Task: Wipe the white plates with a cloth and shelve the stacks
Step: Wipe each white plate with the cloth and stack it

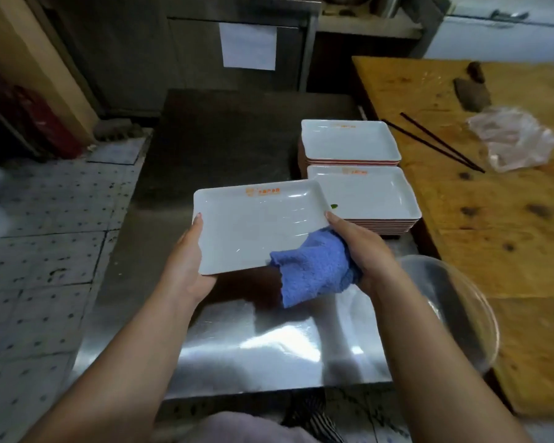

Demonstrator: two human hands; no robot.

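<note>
White rectangular plate (256, 225) is held above the shiny steel table (269, 346), tilted a little. Our left hand (186, 263) grips its left edge, thumb on the rim. Our right hand (362, 247) clamps the blue terry cloth (314, 270) against the near right corner. We see orange print (263, 191) near the far rim, too blurred to read. Two stacks of white plates (359, 174) stand behind, beside the wooden board (493, 235).

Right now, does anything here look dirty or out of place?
Yes: a small green speck lies on the top plate of the near stack, beside the held plate. It looks like leftover food.
</note>
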